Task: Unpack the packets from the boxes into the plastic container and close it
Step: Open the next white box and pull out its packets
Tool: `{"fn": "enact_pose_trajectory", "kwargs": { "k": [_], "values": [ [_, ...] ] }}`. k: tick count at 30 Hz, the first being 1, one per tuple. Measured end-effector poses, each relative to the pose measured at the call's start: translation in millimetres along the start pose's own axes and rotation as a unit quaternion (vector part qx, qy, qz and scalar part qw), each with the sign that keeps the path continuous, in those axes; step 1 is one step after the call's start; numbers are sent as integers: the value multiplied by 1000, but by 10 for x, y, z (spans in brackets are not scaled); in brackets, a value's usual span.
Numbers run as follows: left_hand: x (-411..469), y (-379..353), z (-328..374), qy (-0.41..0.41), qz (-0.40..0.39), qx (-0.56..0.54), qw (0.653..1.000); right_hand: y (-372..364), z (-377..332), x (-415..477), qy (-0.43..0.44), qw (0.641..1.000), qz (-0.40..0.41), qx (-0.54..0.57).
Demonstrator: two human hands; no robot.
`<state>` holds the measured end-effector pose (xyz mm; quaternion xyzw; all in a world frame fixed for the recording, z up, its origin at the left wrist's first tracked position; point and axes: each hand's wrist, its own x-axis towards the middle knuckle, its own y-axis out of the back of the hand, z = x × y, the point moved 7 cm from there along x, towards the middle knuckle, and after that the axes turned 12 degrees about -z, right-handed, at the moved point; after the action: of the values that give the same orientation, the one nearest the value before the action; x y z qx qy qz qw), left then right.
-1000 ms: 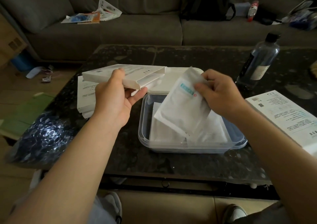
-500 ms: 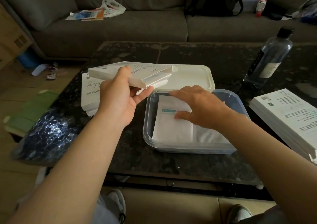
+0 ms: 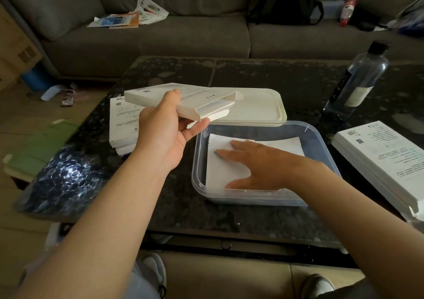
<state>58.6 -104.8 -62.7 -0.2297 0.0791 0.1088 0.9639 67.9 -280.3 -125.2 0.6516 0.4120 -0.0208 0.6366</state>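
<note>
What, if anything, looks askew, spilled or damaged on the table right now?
Nothing spilled or damaged. The packets lie flat in the container under the flat right hand. The left hand grips an open-ended box. Only the stack of boxes at the left sits unevenly, edges fanned.

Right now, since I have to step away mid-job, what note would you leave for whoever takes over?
Left hand grips an open-ended white cardboard box above the dark stone table.
Right hand lies flat, fingers straight, on the white paper packets inside the clear plastic container.
The white plastic lid lies behind the container, off.
Done: packets are in.
Left: check the held box is empty, unpack the stack of white boxes on the right, then press the lid on.
</note>
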Motion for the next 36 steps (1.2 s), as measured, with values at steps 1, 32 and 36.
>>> {"fn": "enact_pose_trajectory", "kwargs": {
  "k": [1, 32, 36],
  "values": [
    [-4, -3, -5, 1, -1, 1, 1000, -14, 2, 4, 0, 1000, -3, -4],
    [-97, -247, -99, 45, -123, 32, 991, 588, -174, -441, 56, 914, 371, 151],
    [-79, -251, -104, 44, -129, 18, 991, 617, -178, -447, 80, 905, 393, 143]
  ]
}}
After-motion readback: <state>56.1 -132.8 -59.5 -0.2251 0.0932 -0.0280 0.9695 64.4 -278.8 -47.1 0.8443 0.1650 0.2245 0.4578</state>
